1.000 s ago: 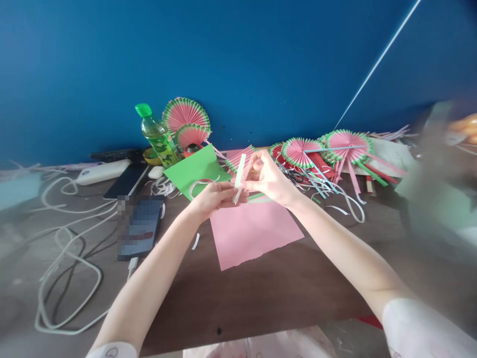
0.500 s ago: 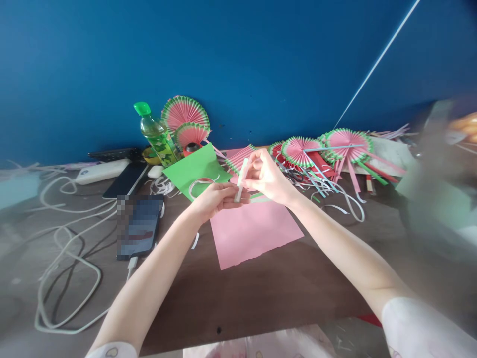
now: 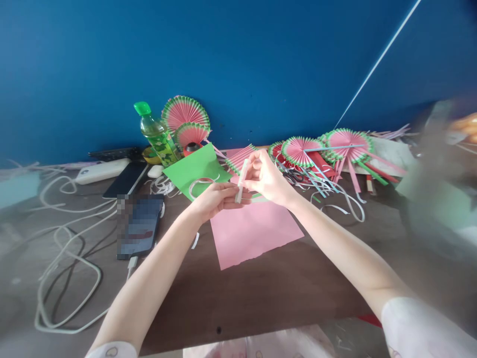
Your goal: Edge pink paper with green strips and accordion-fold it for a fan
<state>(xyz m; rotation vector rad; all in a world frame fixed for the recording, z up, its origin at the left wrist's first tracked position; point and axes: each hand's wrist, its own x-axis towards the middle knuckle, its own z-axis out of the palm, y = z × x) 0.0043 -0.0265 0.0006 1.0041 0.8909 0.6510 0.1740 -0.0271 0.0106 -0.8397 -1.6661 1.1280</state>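
A narrow whitish strip [image 3: 242, 180], held nearly upright, runs between my two hands; whether it is folded paper or tape I cannot tell. Its lower end is pinched by my left hand [image 3: 222, 198], fingers pointing right. My right hand [image 3: 264, 178] grips the strip higher up, with thumb and fingertips bent around it. Below both hands lies a pink paper sheet [image 3: 257, 233] with a ragged front edge. A green paper sheet [image 3: 199, 171] is just behind the left hand, with a thin curled strip over it. Behind the right hand shows a pink pleated paper piece [image 3: 241, 158].
Pleated pink-and-green paper fans [image 3: 346, 144] lie at the back right, others [image 3: 185, 117] stand at the back left by a green-capped bottle [image 3: 158, 136]. Scissors [image 3: 294, 175] lie among paper scraps. A phone [image 3: 139, 226] and looped white cable [image 3: 99, 278] are on the left.
Both hands stay almost where they were, still on the whitish strip. The right hand has shifted very slightly; nothing else has visibly moved.
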